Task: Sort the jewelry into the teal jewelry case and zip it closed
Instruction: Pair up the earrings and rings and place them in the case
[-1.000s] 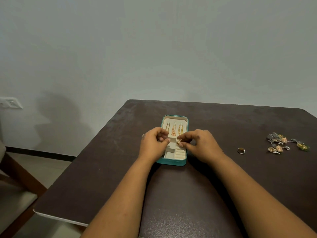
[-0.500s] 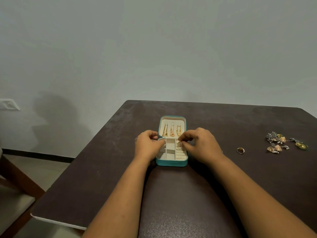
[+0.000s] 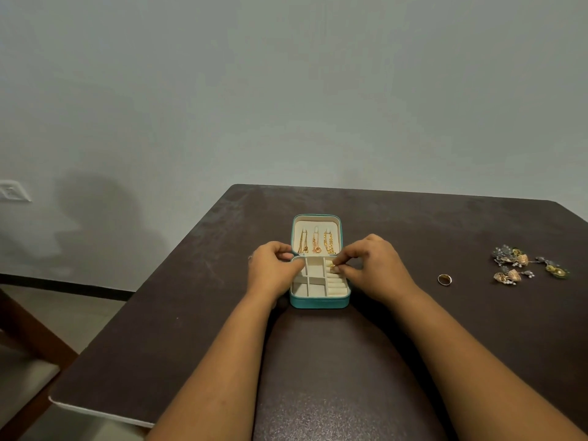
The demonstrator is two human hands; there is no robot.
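Observation:
The teal jewelry case (image 3: 319, 302) lies open on the dark table, its cream lid flat behind it with three gold chains (image 3: 316, 241) hanging inside. My left hand (image 3: 272, 270) grips the case's left wall at the hinge. My right hand (image 3: 370, 268) pinches a small gold ring (image 3: 332, 267) over the ring rolls in the right-hand compartment. The other compartments show nothing inside. A loose ring (image 3: 444, 279) and a cluster of ornate earrings (image 3: 525, 265) lie on the table to the right.
The dark table (image 3: 191, 313) has its left edge and near-left corner close by. A wooden chair (image 3: 28, 361) stands to the left, below table level. A plain wall with a switch plate (image 3: 12, 190) is behind.
My left hand slid from over the case to its left wall. The right hand stayed over the ring rolls with the gold ring. The view shifted slightly.

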